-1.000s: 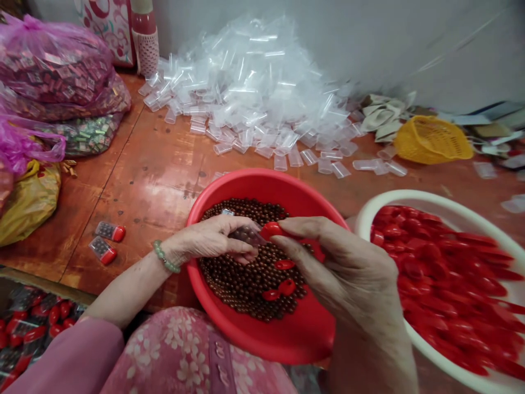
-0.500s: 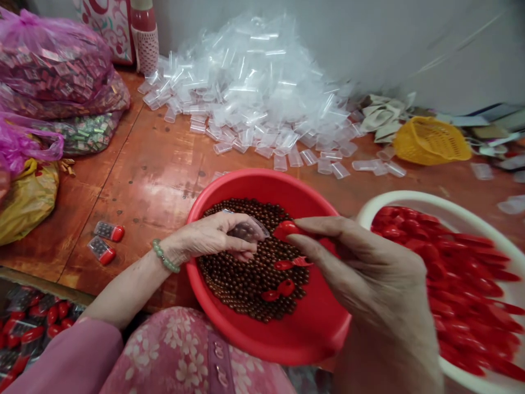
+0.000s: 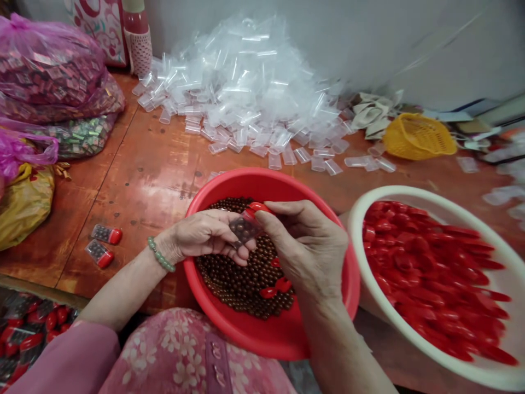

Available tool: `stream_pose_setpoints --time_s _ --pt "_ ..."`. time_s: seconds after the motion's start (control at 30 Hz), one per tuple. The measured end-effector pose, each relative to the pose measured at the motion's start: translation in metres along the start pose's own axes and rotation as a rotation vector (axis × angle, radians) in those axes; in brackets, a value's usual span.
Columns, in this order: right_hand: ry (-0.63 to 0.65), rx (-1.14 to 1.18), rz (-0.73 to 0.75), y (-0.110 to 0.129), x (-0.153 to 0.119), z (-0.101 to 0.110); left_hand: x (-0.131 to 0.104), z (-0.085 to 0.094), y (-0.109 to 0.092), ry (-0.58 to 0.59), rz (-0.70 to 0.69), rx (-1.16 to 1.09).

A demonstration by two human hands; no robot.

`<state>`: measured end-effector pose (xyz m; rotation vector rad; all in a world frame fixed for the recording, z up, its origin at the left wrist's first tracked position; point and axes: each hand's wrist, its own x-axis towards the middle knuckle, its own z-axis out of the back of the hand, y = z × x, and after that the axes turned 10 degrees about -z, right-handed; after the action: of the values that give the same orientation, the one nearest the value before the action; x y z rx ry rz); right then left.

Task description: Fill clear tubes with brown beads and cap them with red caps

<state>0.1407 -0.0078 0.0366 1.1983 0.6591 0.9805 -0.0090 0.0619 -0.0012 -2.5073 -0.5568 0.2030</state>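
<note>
Over the red basin, my left hand holds a small clear plastic container with dark brown balls inside. My right hand pinches a red cap between thumb and forefinger, right at the container's mouth. Whether the cap is fully seated I cannot tell. Below, loose brown balls cover much of the basin's floor. Red plastic pieces lie on top of them, partly hidden by my right hand.
A white basin of red caps stands at the right. Clear empty containers are heaped against the wall, near a yellow basket. Two capped containers lie at left; pink bags sit behind. More filled ones are lower left.
My right hand has moved left, bringing the red cap to the container's mouth. My left hand has turned so the filled container shows more. The view has shifted slightly.
</note>
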Motion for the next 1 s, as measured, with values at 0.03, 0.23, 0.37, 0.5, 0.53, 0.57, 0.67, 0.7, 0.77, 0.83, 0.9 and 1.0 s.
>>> stream_pose_setpoints --time_s 0.03,0.23,0.37,0.5,0.53,0.57,0.67,0.7,0.77,0.83,0.9,1.0 --pt "0.0 -0.002 0.005 0.001 0.0 -0.001 0.0 0.001 0.0 -0.005 0.002 -0.005" --pt "-0.061 0.043 0.025 0.001 0.001 -0.008 0.001 0.003 0.0 -0.034 -0.02 -0.003" --pt "-0.046 0.073 0.009 -0.004 0.002 -0.014 0.0 0.002 0.001 -0.078 -0.037 0.015" --pt "-0.041 0.127 -0.01 -0.004 0.004 -0.016 0.0 -0.002 0.0 -0.093 -0.053 0.033" --pt "-0.042 0.141 -0.014 -0.003 0.005 -0.017 -0.001 -0.003 0.0 -0.094 -0.054 0.049" --pt "-0.041 0.155 -0.02 -0.002 0.006 -0.017 -0.001 -0.003 0.0 -0.095 -0.062 0.07" --pt "-0.02 0.19 -0.038 0.003 0.008 -0.017 -0.002 -0.006 0.001 -0.095 -0.122 0.168" --pt "-0.008 0.198 -0.042 0.004 0.008 -0.017 -0.002 -0.006 0.002 -0.099 -0.143 0.205" --pt "0.011 0.207 -0.037 0.004 0.009 -0.018 -0.001 -0.007 0.003 -0.12 -0.154 0.262" --pt "-0.008 0.195 -0.006 0.002 0.009 -0.02 -0.001 -0.007 0.003 -0.137 -0.154 0.272" --pt "-0.048 0.172 0.051 -0.001 0.007 -0.022 -0.001 -0.008 0.003 -0.136 -0.161 0.261" --pt "-0.077 0.169 0.083 -0.006 0.007 -0.025 -0.001 -0.008 0.004 -0.128 -0.177 0.274"
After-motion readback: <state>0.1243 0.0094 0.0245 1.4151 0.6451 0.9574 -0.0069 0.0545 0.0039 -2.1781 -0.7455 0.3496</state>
